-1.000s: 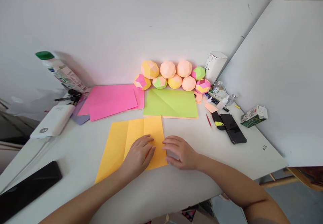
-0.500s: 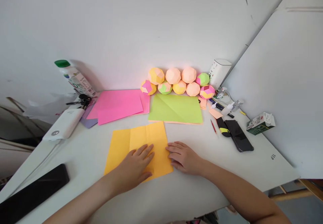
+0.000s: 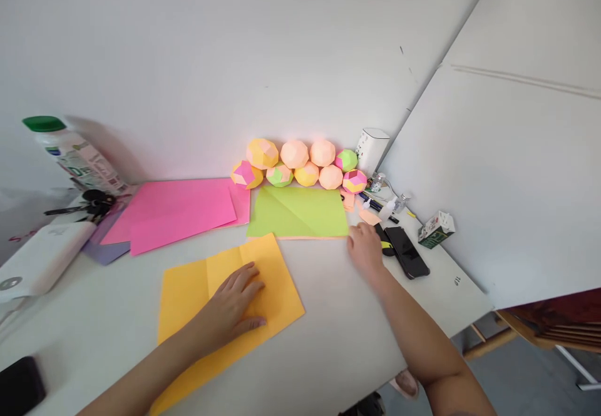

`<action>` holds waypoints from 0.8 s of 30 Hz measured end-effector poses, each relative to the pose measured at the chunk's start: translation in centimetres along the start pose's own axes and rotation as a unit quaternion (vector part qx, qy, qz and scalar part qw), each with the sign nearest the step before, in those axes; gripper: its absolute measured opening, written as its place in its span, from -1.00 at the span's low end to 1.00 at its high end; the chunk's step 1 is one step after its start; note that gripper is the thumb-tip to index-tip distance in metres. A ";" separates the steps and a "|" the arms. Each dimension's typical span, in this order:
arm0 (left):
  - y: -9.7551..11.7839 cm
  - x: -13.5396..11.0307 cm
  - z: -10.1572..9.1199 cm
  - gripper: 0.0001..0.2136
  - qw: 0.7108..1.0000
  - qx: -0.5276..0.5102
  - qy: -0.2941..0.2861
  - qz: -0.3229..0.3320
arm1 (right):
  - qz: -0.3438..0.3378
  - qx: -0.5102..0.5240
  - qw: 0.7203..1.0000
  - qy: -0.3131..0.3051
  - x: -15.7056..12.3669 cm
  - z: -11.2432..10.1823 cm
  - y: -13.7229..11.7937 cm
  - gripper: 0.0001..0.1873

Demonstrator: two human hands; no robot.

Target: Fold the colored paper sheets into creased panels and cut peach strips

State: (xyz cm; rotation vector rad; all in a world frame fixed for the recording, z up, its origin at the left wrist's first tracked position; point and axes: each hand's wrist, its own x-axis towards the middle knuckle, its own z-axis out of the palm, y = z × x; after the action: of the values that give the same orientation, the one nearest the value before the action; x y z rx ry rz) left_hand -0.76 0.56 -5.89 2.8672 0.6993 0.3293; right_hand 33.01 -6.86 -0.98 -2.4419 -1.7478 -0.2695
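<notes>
My left hand [image 3: 232, 306] lies flat with fingers spread on a yellow sheet of paper [image 3: 185, 297], which has crease lines across it. My right hand [image 3: 366, 250] is by the right end of a green sheet [image 3: 300, 213], its fingers curled down toward the table. What those fingers hold, if anything, is hidden under the hand. Just right of it is a black and yellow cutter [image 3: 387, 247], partly covered by the hand, and then a black phone [image 3: 407, 253].
Pink sheets [image 3: 183, 213] lie at the back left. Several faceted paper balls [image 3: 294, 154] are stacked against the wall. Small bottles [image 3: 387, 209], pens and a small carton [image 3: 436, 229] are at the right. A white power bank [image 3: 44, 259], keys [image 3: 96, 203] and a green-capped bottle [image 3: 84, 156] are at the left.
My right hand has left the yellow paper's edge and reached forward and right to the small tools. My left hand stays on the paper. The view has turned to the right.
</notes>
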 end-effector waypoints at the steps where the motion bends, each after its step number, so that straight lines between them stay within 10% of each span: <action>1: -0.2 0.1 0.5 -0.51 1.000 0.014 0.024 0.011 | 0.047 -0.021 0.999 0.004 0.3 -0.2 1.2 -0.71; 6: 0.0 0.4 1.6 -0.41 0.995 0.071 0.049 0.048 | 0.158 -0.080 0.984 -0.018 0.5 -0.6 4.5 -0.73; 16: 1.6 1.1 -0.8 -0.44 0.999 0.038 -0.024 0.016 | 0.141 -0.066 0.988 -0.011 0.7 -0.5 4.6 -0.71; 24: 4.8 1.1 -2.8 -0.53 0.963 -0.097 -0.100 0.229 | -0.123 0.034 0.992 -0.003 -0.1 0.2 0.8 -0.60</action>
State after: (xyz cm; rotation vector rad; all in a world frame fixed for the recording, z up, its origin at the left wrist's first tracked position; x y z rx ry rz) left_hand 1.59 -2.80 -1.94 2.7865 -0.0384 0.1492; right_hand 33.73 -7.14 -1.20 -2.1825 -2.0266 -0.2215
